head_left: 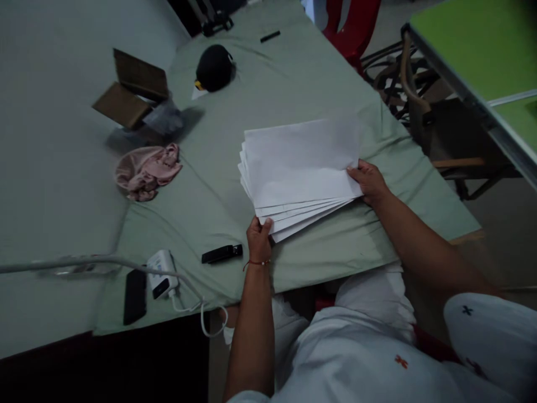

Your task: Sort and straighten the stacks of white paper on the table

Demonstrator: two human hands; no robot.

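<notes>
A fanned stack of white paper sheets (300, 168) lies on the green cloth-covered table (319, 78). My left hand (259, 239) grips the stack's near left corner, thumb on top. My right hand (369, 182) holds the stack's right edge, fingers over the top sheet. A black stapler (221, 253) lies on the cloth just left of my left hand, not touched.
A pink cloth (146, 170), an open brown box (132, 92) and a black cap (213, 68) sit farther left and back. A white power bank with cable (161, 273) and a black phone (135, 295) lie near the front edge. A red chair (352, 25) and a wooden chair (436, 117) stand to the right.
</notes>
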